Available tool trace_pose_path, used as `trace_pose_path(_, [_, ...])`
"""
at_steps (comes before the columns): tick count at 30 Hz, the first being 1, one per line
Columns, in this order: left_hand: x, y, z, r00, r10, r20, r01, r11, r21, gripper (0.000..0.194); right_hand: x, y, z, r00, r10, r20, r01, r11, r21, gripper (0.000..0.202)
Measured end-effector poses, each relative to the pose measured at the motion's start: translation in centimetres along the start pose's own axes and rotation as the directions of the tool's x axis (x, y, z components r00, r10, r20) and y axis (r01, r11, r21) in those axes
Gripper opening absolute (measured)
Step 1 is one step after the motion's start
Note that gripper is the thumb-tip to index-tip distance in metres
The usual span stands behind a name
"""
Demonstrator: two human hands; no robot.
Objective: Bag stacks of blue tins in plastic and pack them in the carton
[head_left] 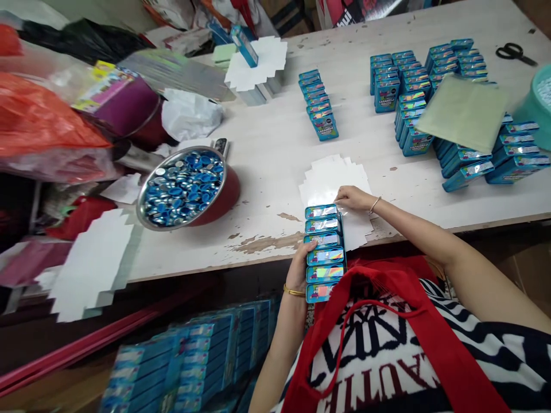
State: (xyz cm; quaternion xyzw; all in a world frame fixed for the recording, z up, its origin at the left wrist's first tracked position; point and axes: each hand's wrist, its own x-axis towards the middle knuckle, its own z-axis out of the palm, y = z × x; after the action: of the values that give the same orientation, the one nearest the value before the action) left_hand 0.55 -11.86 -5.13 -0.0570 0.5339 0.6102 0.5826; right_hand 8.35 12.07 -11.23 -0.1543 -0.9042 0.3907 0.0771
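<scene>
A row of several blue tins (325, 256) with shiny label strips lies near the table's front edge, close to my body. My left hand (300, 265) is wrapped round the row's left side, thumb on top of one tin. At the far end of the row is my right hand (353, 198), its fingers pinched together beside the farthest tin. What the fingertips hold, perhaps thin clear plastic, is too small to make out. Under my right hand and the far end of the row lies a stack of white die-cut cardboard sheets (331, 175).
Left stands a red pot (226, 195) full of small blue-and-silver caps. Farther back is a row of tins (318, 106); many more (417, 140) stand right, partly under a pale sheet (467, 112). Black scissors (512, 53) lie far right. Someone's arm (215, 12) shows across the table.
</scene>
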Motion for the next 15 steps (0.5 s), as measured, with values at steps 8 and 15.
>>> trace_pose_path(8, [-0.5, 0.2, 0.6, 0.998, 0.068, 0.011, -0.068, 0.998, 0.003, 0.051, 0.7, -2.1, 0.4, 0.989, 0.132, -0.061, -0.12, 0.979, 0.167, 0.03])
trace_pose_path(15, [0.7, 0.4, 1.1, 0.996, 0.08, 0.044, -0.081, 0.997, 0.014, 0.049, 0.4, -1.5, -0.5, 0.996, 0.062, -0.07, -0.044, 0.972, 0.23, 0.025])
